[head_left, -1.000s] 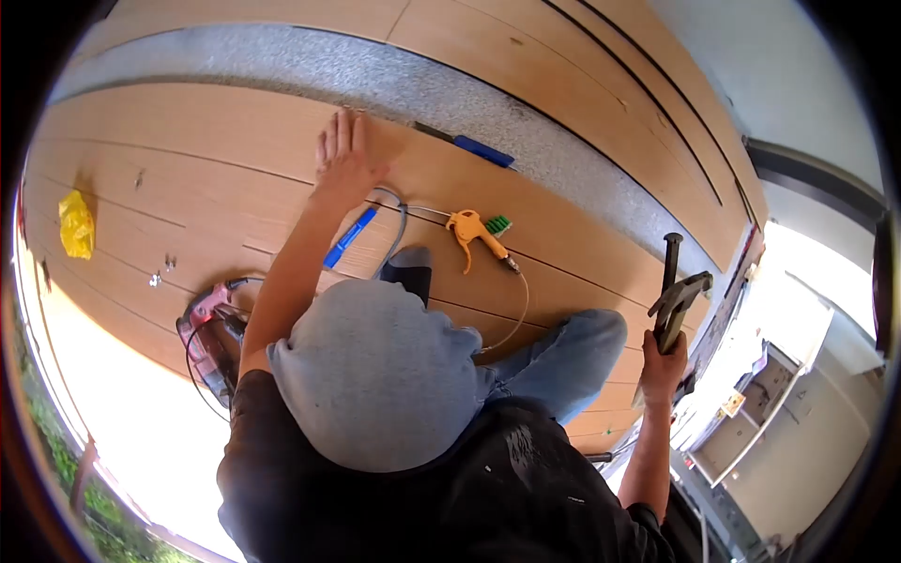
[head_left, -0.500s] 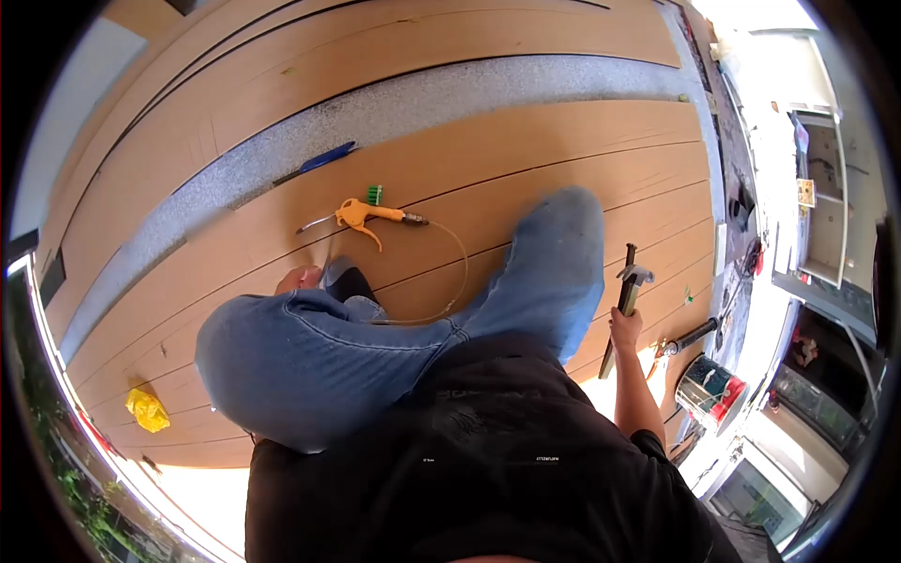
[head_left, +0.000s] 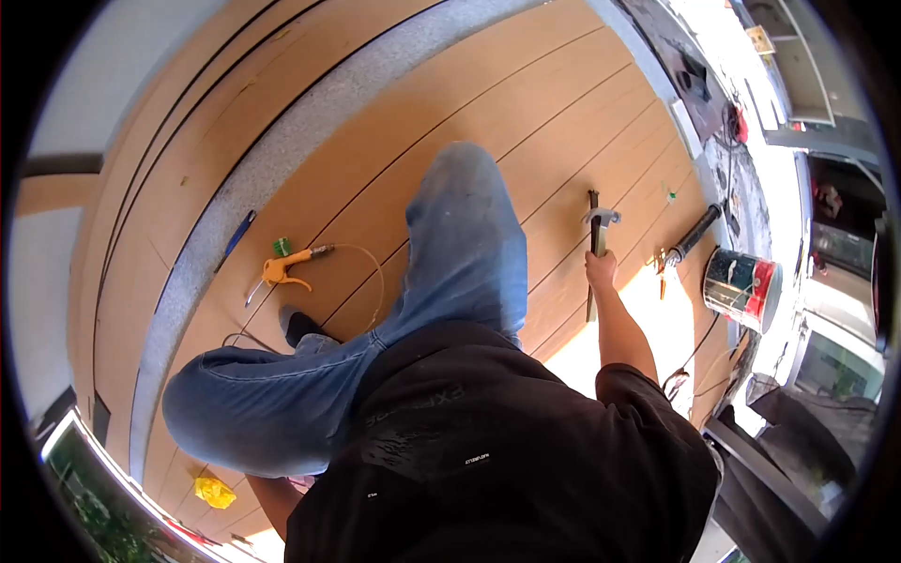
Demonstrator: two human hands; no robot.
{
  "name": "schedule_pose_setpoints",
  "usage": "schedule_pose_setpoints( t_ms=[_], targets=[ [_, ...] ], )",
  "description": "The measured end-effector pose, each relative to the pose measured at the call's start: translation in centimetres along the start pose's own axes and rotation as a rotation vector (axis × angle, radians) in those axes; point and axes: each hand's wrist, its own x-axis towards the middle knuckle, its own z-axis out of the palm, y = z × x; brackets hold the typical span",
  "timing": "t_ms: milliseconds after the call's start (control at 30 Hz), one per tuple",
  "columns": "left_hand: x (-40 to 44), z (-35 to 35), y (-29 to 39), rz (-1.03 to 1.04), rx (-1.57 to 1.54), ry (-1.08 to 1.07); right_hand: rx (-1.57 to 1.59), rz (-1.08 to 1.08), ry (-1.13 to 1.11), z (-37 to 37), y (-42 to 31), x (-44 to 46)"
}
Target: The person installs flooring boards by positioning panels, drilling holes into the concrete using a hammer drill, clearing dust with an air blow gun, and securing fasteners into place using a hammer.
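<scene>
My right hand is closed around the handle of a claw hammer, over the brown decking boards. A dark narrow piece sticks out past the hammer head; I cannot tell whether it is a separate tool. My left forearm shows beside my bent knee, and the hand itself is hidden by my leg and shirt. In front of my folded leg lies an orange air blow gun with a thin clear hose. Beside it sits a small green piece.
A blue-handled tool lies on the grey strip between the boards. On the right are a black cylindrical tool and a paint-marked bucket. Crumpled yellow plastic rests at lower left.
My view has turned, so the decking and tools sit differently. My left hand has left its place by my foot and gone out of sight. The right hand still grips the hammer.
</scene>
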Motion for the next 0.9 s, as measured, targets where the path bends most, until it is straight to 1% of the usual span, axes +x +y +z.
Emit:
schedule_pose_setpoints(
  t_ms=[67, 100, 233, 300, 367, 467, 533, 567, 600, 733, 800, 900],
  targets=[
    [-0.5, -1.9, 0.4, -0.03, 0.016, -0.007, -0.029, 0.02, 0.01, -0.2, -0.1, 1.6],
    [-0.8, -2.8, 0.6, -0.043, 0.028, -0.007, 0.004, 0.121, -0.093, -0.6, -0.4, 2.4],
    [-1.1, -6.6, 2.6, -0.069, 0.057, 0.006, 0.021, 0.203, 0.003, -0.4, -1.1, 3.9],
    [-1.4, -8.6, 3.9, -0.08, 0.072, 0.014, 0.014, 0.237, 0.046, -1.1, 0.2, 4.1],
    [-2.3, -10.3, 4.2, -0.105, 0.069, 0.042, 0.02, 0.339, 0.101, -1.7, 0.6, 4.7],
    [-4.2, -12.9, 4.4, -0.127, 0.051, 0.09, -0.046, 0.361, 0.134, -1.1, 5.0, 6.7],
    [-5.2, -13.9, 4.3, -0.148, 0.045, 0.113, -0.067, 0.378, 0.152, -2.3, 6.1, 6.6],
    [-5.9, -14.2, 4.1, -0.159, 0.045, 0.118, -0.047, 0.422, 0.13, -2.5, 7.3, 6.8],
    [-6.5, -14.7, 4.0, -0.166, 0.055, 0.122, -0.073, 0.425, 0.075, -2.1, 9.5, 7.8],
    [-8.5, -16.0, 3.0, -0.206, 0.088, 0.098, -0.117, 0.411, 0.019, -4.0, 11.7, 7.6],
    [-9.1, -16.0, 2.7, -0.225, 0.122, 0.057, -0.171, 0.376, 0.013, -4.3, 12.8, 7.8],
    [-9.2, -16.3, 3.2, -0.245, 0.155, 0.011, -0.194, 0.284, -0.061, -4.5, 15.1, 9.2]
  ],
)
